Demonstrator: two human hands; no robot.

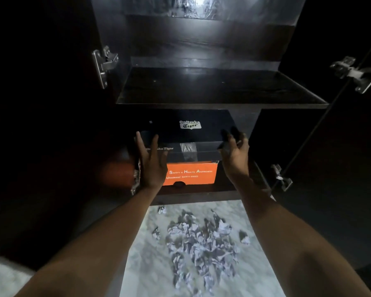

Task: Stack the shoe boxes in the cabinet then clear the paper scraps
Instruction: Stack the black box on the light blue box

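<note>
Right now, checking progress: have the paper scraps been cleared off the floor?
No, a heap of crumpled paper scraps lies on the pale floor below the cabinet.

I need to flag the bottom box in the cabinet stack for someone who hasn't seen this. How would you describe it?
Look in the open dark cabinet, on its lowest shelf, between the person's two raised hands. A black Onitsuka Tiger box sits on top; the orange box lies directly beneath it. It is the only brightly coloured one, with white safety-shoe lettering on its front.

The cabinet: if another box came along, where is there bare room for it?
The upper shelf, between the hinged doors, lies bare. The lower shelf is crowded: a black box sits on the orange box. Paper scraps litter the floor below.
</note>
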